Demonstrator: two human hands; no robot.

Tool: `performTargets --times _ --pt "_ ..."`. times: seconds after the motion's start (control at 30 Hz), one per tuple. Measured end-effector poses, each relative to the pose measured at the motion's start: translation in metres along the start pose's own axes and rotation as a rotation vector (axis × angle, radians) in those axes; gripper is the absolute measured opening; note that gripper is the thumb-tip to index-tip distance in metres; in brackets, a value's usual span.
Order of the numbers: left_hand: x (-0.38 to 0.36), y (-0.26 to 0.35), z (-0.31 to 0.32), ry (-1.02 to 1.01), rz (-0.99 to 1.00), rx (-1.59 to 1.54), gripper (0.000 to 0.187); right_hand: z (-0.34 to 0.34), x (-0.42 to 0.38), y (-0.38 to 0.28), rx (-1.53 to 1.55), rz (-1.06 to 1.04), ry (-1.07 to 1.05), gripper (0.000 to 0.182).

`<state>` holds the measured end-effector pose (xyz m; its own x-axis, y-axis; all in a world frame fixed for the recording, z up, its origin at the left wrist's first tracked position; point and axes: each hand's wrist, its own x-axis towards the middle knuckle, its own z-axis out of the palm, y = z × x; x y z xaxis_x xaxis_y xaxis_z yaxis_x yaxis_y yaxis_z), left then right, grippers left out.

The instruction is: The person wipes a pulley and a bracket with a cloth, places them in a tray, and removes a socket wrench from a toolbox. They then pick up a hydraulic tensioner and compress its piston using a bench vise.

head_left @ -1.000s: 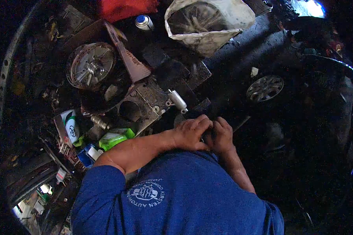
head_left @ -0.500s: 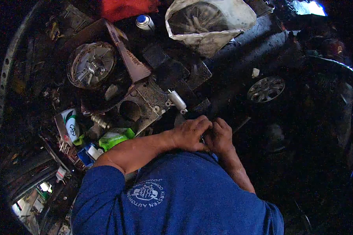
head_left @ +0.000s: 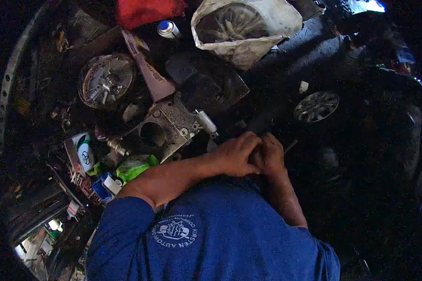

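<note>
My left hand [head_left: 238, 153] and my right hand [head_left: 271, 153] are together in front of my chest. Both have curled fingers and touch or nearly touch each other. Whatever they may hold is hidden by the fingers. Just beyond my left hand, a small silver cylinder [head_left: 206, 123] leans at the edge of a dirty metal casting [head_left: 174, 129] with a large round hole. A bright green packet [head_left: 137, 167] lies beside my left forearm.
A round metal drum [head_left: 108, 84], a Toyota-marked box [head_left: 84, 157] and a blue-capped can [head_left: 168, 29] are at left. A white sack [head_left: 248, 49] holds a spoked round part. One wheel cover [head_left: 317, 107] lies right. Much of the right side is dark.
Both hands have shifted slightly right and turned, still close together. The view has moved a little. A thin wire-like piece now shows more clearly on the casting.
</note>
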<state>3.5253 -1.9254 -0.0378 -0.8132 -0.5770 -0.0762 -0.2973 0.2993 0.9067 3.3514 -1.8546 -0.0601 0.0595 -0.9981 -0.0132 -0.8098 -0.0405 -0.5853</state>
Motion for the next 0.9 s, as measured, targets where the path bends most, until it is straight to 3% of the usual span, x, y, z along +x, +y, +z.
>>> performTargets --times 0.03,0.1,0.13,0.2,0.23,0.3,0.4,0.53,0.7,0.9 --pt "0.0 0.0 -0.001 -0.038 -0.027 -0.03 0.069 0.0 -0.001 0.002 0.001 0.0 0.001 0.021" --pt "-0.001 0.002 -0.002 -0.08 -0.058 -0.062 0.069 -0.003 -0.004 -0.002 -0.03 0.173 -0.196 0.048" --pt "-0.002 0.003 -0.003 -0.093 -0.072 -0.07 0.069 -0.004 -0.003 -0.005 -0.029 0.176 -0.195 0.048" --pt "-0.003 0.004 -0.004 -0.101 -0.079 -0.075 0.07 -0.013 0.011 -0.022 0.084 0.062 0.006 0.021" --pt "-0.004 0.002 -0.003 -0.091 -0.081 -0.045 0.071 -0.011 0.008 -0.019 0.08 0.055 0.009 0.021" --pt "-0.003 0.004 -0.01 -0.068 -0.081 -0.015 0.073 -0.009 0.003 -0.015 -0.051 0.239 -0.194 0.042" --pt "-0.002 0.005 -0.021 -0.137 -0.123 -0.119 0.082 -0.01 0.003 -0.022 0.012 0.336 -0.2 0.04" --pt "-0.007 0.004 -0.032 -0.092 -0.074 -0.083 0.076 -0.013 0.0 -0.032 -0.105 0.302 -0.126 0.035" --pt "-0.034 -0.009 -0.054 0.064 -0.069 -0.146 0.063 -0.023 0.023 -0.065 -0.059 0.544 -0.148 0.025" --pt "-0.085 -0.042 -0.09 0.187 -0.196 -0.189 0.053 0.013 -0.005 -0.016 -0.217 0.343 0.078 0.022"
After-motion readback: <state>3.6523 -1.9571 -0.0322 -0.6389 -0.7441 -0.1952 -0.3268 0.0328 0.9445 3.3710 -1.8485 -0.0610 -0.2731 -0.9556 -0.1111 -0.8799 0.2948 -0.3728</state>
